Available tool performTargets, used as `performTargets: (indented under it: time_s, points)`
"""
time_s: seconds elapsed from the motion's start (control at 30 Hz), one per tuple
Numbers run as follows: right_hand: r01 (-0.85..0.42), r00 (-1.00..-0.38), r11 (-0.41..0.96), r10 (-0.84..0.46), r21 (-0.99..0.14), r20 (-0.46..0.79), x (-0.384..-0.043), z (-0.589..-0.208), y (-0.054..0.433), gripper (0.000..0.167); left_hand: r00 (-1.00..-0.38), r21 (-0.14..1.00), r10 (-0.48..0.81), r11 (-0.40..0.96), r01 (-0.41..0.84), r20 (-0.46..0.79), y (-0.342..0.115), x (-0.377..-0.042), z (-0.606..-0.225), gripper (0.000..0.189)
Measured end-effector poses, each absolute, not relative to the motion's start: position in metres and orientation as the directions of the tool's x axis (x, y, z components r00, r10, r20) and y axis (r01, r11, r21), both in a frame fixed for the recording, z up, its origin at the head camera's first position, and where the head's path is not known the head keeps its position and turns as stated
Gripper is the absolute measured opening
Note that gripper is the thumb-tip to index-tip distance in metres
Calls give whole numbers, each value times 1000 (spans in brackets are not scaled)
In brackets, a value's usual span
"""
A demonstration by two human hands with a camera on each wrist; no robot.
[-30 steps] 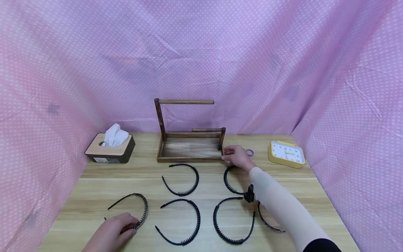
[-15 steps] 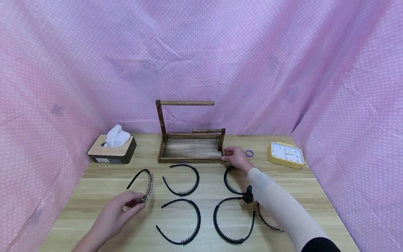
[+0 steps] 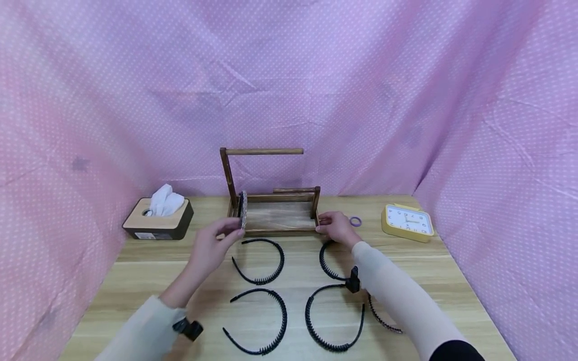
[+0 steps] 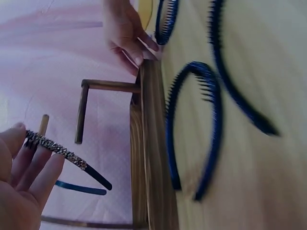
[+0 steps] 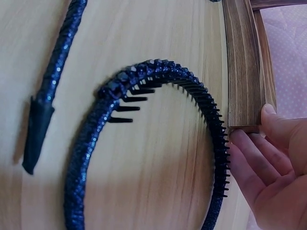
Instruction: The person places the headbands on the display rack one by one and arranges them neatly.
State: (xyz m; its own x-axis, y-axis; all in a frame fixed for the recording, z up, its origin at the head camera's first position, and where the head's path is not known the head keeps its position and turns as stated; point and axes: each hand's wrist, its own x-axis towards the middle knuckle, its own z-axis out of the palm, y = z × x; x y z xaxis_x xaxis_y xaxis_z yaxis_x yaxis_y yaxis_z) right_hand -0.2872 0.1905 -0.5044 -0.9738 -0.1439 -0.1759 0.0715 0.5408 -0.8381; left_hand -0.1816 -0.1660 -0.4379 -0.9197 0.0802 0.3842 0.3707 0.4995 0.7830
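My left hand (image 3: 215,244) pinches a headband (image 3: 244,210) with a sparkly beaded band and black ends. It is raised at the left front of a dark wooden stand (image 3: 280,232), which has a shallow tray and two horizontal bars. In the left wrist view the thumb and fingers hold the beaded part (image 4: 62,151), its black end pointing down and right. My right hand (image 3: 336,228) grips the tray's right front corner, thumb on one side and fingers on the other, as the right wrist view shows. Neither bar carries a headband.
Several black toothed headbands lie on the table, including one (image 3: 277,260) before the stand and another (image 3: 309,321) nearer. One more (image 3: 384,321) is partly behind my right forearm. A tissue box (image 3: 158,220) stands left; a purple ring (image 3: 355,221) and yellow clock (image 3: 408,223) are right.
My left hand has lifted the beaded headband off the table at the left front and carried it forward and right to the stand. The right hand stays at the tray corner.
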Motion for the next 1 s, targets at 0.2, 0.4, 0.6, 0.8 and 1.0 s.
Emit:
performTargets:
  time_s: [0.2,0.4,0.6,0.8,1.0]
  points:
    - [38,-978,587,-144,-809,-150,-289,-505,190,43,-947,887,36,339,313,320,-131,-226,-430,27]
    - [57,-975,570,-146,-820,-170,-288,-504,189,43,-977,967,59,142,211,205,-92,-249,-427,30]
    - [56,-976,583,-139,-811,-167,-287,-501,190,42,-986,987,69,47,157,153,-57,-268,-435,28]
    - [46,-977,606,-139,-794,-162,-288,-499,190,43,-985,981,100,114,155,143,-33,-281,-448,26]
    - [46,-977,603,-140,-797,-163,-287,-500,189,42,-984,967,118,202,155,134,-19,-291,-457,26]
